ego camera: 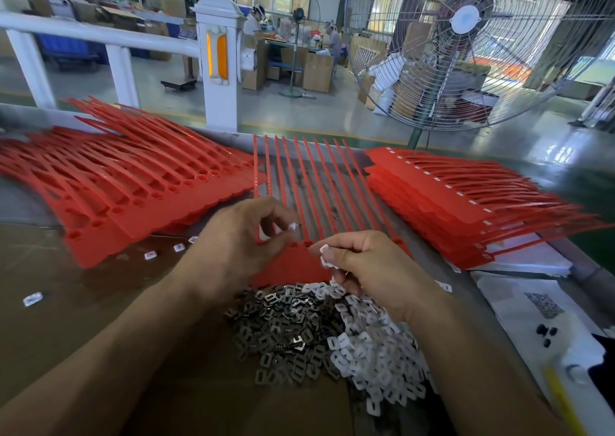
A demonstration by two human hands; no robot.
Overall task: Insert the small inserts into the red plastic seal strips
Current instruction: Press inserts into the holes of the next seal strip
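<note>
A red sheet of joined seal strips lies in front of me, its thin tails pointing away and its flat tag end under my hands. My left hand pinches one small white insert between thumb and fingertip just above the sheet's sockets. My right hand holds several white inserts bunched in its curled fingers, right beside the left. Below both hands lies a loose pile of grey metal inserts and white plastic inserts.
A fanned stack of red strip sheets lies at the left, and another stack at the right. Stray white inserts dot the brown tabletop. White papers lie at the right edge. A big floor fan stands beyond the table.
</note>
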